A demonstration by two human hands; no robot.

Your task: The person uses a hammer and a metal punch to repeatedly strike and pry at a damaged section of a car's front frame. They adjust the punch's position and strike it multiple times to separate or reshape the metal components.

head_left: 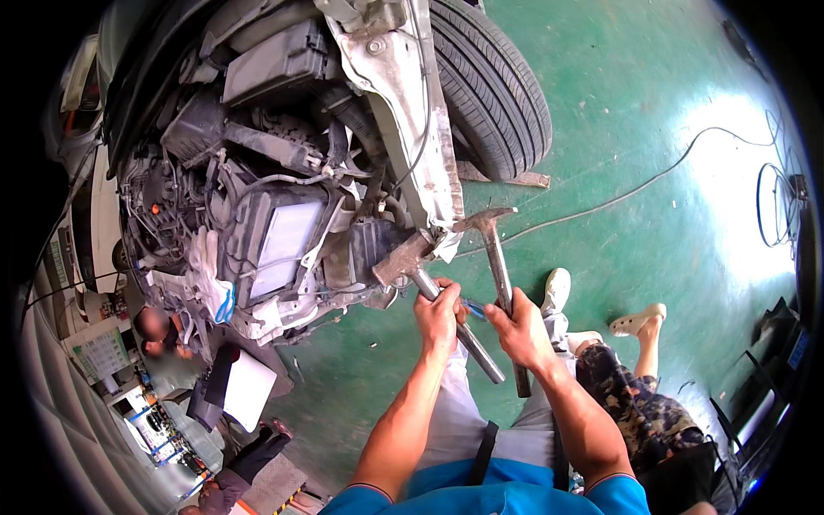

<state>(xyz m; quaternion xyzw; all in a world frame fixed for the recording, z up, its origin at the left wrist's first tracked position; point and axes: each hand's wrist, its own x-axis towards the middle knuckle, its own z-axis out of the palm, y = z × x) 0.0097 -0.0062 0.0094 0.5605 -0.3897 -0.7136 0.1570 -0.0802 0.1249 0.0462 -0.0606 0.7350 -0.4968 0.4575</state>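
My left hand (439, 319) is wrapped round the metal handle of a club hammer (402, 258), whose heavy, worn block head points up and left. A slimmer hammer (487, 220) with a narrow, tapering head is gripped in my right hand (521, 333). Both hammer heads are close to the bent, torn end of the car's bare metal side rail (410, 129); from this angle I cannot tell whether either touches it. The two handles slant down toward my legs, side by side and apart.
Left lies the exposed engine bay (275, 163), with gloves (206, 270) on its front edge. A tyre (493, 86) stands beyond the rail. A cable (631, 196) crosses the green floor. Another person (635, 395) is close on my right; more people are at the lower left.
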